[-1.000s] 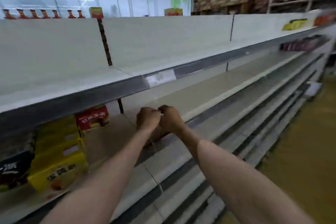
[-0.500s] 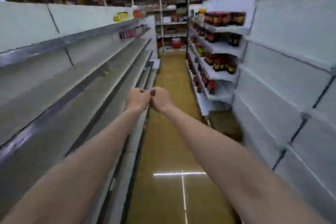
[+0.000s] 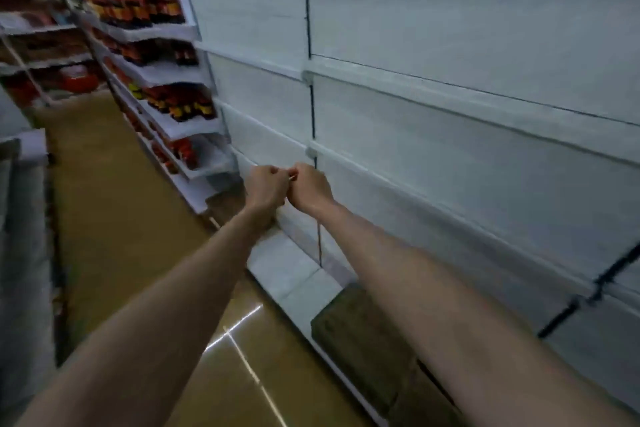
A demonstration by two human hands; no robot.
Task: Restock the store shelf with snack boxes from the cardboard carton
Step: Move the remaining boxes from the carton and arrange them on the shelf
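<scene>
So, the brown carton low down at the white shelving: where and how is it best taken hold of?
Probably with a grip on its two ends, coming from the aisle side and above. The carton seems to rest on the bottom shelf with its back towards the panels, so only its aisle face and top look free. Blur hides any flaps or handholds.

A shop aisle: long white metal shelving units (image 3: 450,87) line the right side, their tiers bare, while further down tiered white shelves hold rows of dark bottles with red and yellow labels (image 3: 145,12). A glossy ochre tiled floor (image 3: 114,218) runs between the facing racks.
</scene>
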